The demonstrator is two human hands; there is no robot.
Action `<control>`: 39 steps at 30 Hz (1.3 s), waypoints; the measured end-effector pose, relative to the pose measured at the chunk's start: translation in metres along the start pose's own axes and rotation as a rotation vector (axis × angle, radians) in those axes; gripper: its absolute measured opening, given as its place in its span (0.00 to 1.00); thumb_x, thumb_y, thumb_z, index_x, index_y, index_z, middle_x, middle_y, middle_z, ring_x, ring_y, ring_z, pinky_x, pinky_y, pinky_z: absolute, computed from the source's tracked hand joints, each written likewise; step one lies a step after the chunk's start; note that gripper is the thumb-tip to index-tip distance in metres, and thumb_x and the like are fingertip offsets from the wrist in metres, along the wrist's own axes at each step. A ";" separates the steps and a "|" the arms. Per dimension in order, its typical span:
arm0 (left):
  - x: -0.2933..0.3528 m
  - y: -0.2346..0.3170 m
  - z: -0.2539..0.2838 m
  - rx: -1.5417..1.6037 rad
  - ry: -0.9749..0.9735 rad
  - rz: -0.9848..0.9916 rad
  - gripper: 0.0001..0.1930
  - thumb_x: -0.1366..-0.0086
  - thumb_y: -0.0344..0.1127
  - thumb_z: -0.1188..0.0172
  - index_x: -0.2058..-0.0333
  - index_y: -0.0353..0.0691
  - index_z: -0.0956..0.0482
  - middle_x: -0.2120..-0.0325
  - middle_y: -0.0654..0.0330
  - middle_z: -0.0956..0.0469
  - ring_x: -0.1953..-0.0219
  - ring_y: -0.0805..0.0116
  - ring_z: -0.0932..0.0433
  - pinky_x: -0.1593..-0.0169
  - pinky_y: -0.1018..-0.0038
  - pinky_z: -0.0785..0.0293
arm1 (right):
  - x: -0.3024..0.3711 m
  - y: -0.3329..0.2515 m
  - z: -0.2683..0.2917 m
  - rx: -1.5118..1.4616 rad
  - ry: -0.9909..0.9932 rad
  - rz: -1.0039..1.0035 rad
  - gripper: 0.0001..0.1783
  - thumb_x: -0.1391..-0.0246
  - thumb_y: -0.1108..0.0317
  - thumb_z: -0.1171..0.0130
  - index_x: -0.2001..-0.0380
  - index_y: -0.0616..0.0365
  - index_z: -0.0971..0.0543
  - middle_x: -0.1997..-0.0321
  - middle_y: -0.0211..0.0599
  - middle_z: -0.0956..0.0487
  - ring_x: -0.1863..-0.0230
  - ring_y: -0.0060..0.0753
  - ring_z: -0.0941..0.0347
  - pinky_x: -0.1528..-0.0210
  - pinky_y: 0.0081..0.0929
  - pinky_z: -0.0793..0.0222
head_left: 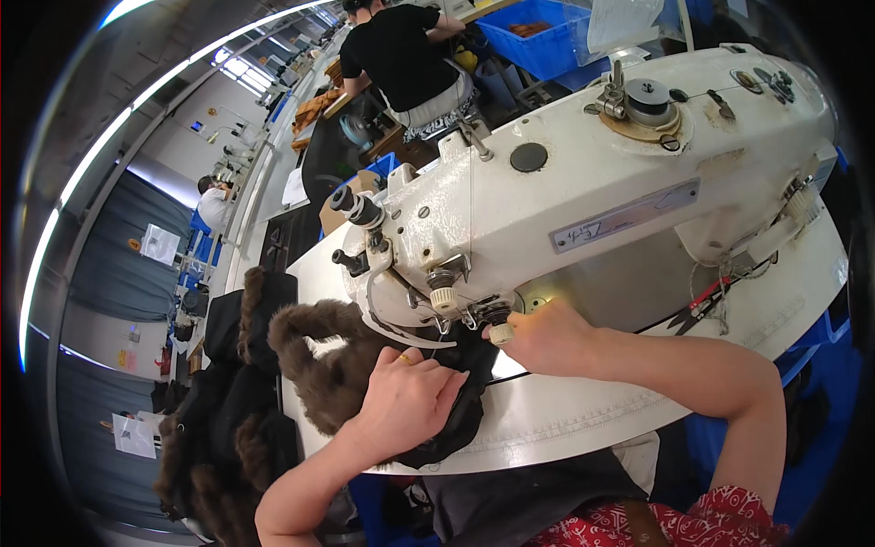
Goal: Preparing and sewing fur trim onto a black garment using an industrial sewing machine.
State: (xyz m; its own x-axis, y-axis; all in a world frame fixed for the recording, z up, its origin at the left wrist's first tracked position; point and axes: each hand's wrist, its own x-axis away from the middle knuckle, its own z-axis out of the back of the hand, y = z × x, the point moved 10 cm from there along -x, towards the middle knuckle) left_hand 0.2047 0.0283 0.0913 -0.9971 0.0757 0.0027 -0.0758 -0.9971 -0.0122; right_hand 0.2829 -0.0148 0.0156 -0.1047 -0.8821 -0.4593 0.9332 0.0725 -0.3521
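A black fabric piece with brown fur trim (310, 356) lies on the bed of a white sewing machine (510, 214), partly under the needle area. My left hand (410, 401), a ring on one finger, rests on the black cloth (460, 415) with its fingers curled in and gripping it. My right hand (551, 337) is at the machine's needle end, beside a small cream knob (501, 335). Its fingers are bent together; the tips and whatever they pinch are hidden by the machine head and the cloth.
Red-handled scissors (706, 299) lie on the right of the white table (583, 401). More black, fur-trimmed pieces (223, 428) hang in a heap at the left. A co-worker in a black top (392, 55) sits ahead, near a blue bin (533, 36).
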 end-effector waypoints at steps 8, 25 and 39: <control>-0.023 -0.044 -0.035 0.504 -0.483 0.223 0.10 0.41 0.37 0.35 0.64 0.39 0.18 0.77 0.60 0.17 0.74 0.69 0.18 0.68 0.75 0.25 | -0.003 -0.011 0.004 0.049 0.080 0.057 0.12 0.42 0.57 0.43 0.69 0.54 0.21 0.76 0.36 0.28 0.81 0.39 0.26 0.81 0.37 0.31; -0.034 -0.035 -0.049 0.325 -0.528 0.282 0.16 0.39 0.47 0.38 0.70 0.37 0.19 0.78 0.54 0.19 0.74 0.62 0.19 0.68 0.67 0.25 | 0.000 -0.005 0.022 -0.066 0.240 -0.024 0.10 0.45 0.62 0.41 0.71 0.55 0.29 0.75 0.33 0.25 0.79 0.40 0.24 0.80 0.37 0.31; -0.028 -0.046 -0.046 0.496 -0.334 0.356 0.13 0.35 0.41 0.43 0.68 0.38 0.19 0.79 0.53 0.21 0.74 0.57 0.20 0.68 0.66 0.26 | 0.019 -0.046 0.035 -0.300 0.240 0.144 0.13 0.45 0.60 0.39 0.64 0.59 0.23 0.65 0.36 0.25 0.56 0.38 0.27 0.58 0.31 0.26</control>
State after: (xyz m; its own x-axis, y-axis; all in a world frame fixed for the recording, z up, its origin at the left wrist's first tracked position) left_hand 0.2358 0.0729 0.0455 -0.9012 -0.1859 0.3915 0.3450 -0.8545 0.3884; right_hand 0.2502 -0.0512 0.0514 -0.0907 -0.7221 -0.6859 0.8064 0.3509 -0.4760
